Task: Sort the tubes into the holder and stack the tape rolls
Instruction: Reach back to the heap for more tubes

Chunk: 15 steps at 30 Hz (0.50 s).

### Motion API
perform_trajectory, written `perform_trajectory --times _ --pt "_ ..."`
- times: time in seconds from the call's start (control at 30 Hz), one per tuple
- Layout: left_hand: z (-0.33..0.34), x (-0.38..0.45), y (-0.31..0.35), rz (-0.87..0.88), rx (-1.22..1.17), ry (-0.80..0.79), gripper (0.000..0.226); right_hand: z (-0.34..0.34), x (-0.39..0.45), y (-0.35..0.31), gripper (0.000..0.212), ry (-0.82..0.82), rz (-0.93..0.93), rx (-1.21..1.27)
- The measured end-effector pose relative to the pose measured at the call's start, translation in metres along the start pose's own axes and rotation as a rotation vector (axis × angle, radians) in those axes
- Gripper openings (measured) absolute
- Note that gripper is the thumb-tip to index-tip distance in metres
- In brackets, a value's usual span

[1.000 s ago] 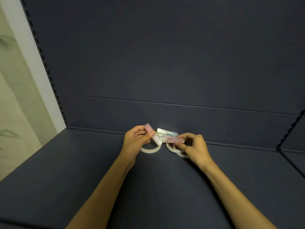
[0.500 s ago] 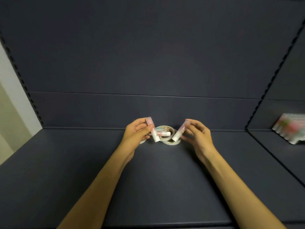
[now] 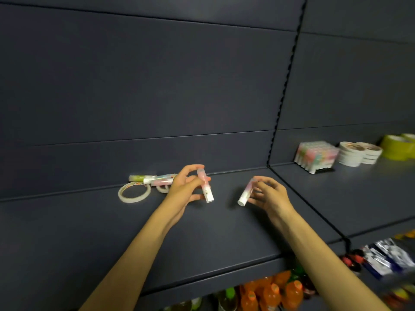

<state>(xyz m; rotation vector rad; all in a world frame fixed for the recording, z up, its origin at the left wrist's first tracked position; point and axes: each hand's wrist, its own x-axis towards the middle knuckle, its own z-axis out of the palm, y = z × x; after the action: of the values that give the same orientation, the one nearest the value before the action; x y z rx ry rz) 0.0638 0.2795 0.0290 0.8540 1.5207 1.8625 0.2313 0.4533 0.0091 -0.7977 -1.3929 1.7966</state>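
Looking down through the head camera, I had a tube in each hand above the dark shelf [image 3: 224,239]. My left hand [image 3: 183,189] pinched a pink-and-white tube [image 3: 205,186] between thumb and fingertips, holding it nearly upright with its white end down; I judged that grip suited dropping it end-first into a slot. My right hand [image 3: 270,194] pinched a second tube [image 3: 246,195] by its upper, pink end, tilted so the white end pointed down and to the left, clear of the shelf. Both tubes hung apart from each other, so neither hand crowded the other. Behind the left hand, near the back panel, a few more tubes [image 3: 152,178] lay on their sides, just beside a thin tape roll [image 3: 134,194] lying flat; a second roll [image 3: 162,189] was mostly hidden behind the hand. Well to the right, past the shelf divider [image 3: 280,113], stood the holder [image 3: 315,156], already packed with pastel tubes, beside stacked white tape rolls [image 3: 359,154] and a yellow roll [image 3: 398,147]. I reckoned the loose pile was sorted from there toward that holder. Bottles [image 3: 269,295] showed blurred on the shelf below.
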Motion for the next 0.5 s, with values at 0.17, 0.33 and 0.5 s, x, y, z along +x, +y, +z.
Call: perform_trajectory --times 0.17,0.33,0.5 --pt "0.077 -0.005 -0.008 0.024 0.020 -0.070 0.034 -0.073 -0.009 -0.019 0.017 -0.001 0.040 0.068" --pt "0.173 -0.018 -0.017 0.056 0.045 -0.140 0.034 -0.162 -0.021 -0.040 0.026 0.033 -0.006 0.120" --pt "0.261 -0.021 -0.030 0.070 0.049 -0.107 0.032 -0.244 -0.031 -0.064 0.024 0.036 -0.105 0.071"
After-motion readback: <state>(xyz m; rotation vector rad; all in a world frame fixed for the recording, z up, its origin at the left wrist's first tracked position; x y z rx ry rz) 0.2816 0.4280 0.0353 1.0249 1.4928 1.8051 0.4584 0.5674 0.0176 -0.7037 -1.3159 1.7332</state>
